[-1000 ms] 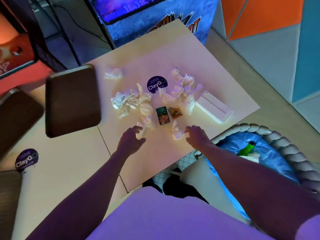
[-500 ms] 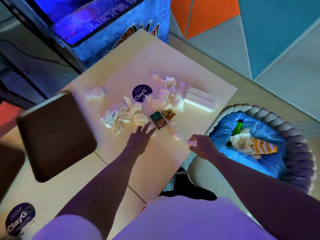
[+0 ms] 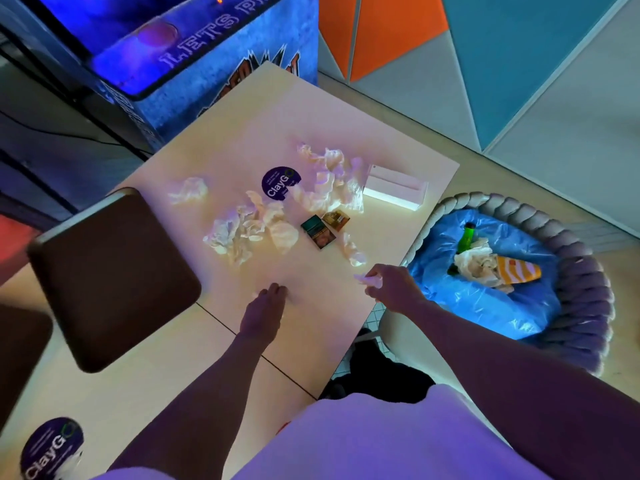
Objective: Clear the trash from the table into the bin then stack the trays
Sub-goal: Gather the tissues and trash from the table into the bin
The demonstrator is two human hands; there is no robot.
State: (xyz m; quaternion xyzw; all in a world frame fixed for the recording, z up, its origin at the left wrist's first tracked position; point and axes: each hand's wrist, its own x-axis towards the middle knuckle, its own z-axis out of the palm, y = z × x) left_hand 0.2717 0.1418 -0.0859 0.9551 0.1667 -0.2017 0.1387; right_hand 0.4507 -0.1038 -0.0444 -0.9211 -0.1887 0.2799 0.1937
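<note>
Right hand [image 3: 391,285] is at the table's [image 3: 408,157] right edge, thumb and fingers pinched on a small white tissue scrap [image 3: 367,279]. The hand is just short of the bin [image 3: 588,271].

Left hand [image 3: 262,313] is flat, fingers straight and together, tips touching the tabletop. It appears to hold nothing. There is a bare strip of table between it and the trash ahead.

The bin is a braided basket with a blue liner [image 3: 485,306], and its rim is just beside the table's right edge. Inside are a green bottle [image 3: 468,237], crumpled paper [image 3: 472,263] and an orange striped wrapper [image 3: 517,273].

Trash on the table:
- The left tissue heap [image 3: 249,226] is mid-table.
- The right tissue heap [image 3: 329,181] is beyond it, touching a white box [image 3: 394,190] that lies near the right edge.
- A lone tissue [image 3: 188,190] lies near the far left edge.
- A twisted tissue [image 3: 353,249] lies close to the right hand.
- Two small packs [image 3: 318,232] lie side by side between the heaps.
- A round ClayGo sticker [image 3: 280,183] sits between the heaps, farther back.

A brown tray [image 3: 110,278] sits on the left, well apart from the left tissue heap, its near corner close to the seam [image 3: 242,341] between the tabletops. A second tray [image 3: 17,358] is cut off by the left edge of the view. An arcade cabinet [image 3: 207,64] stands against the far corner.
</note>
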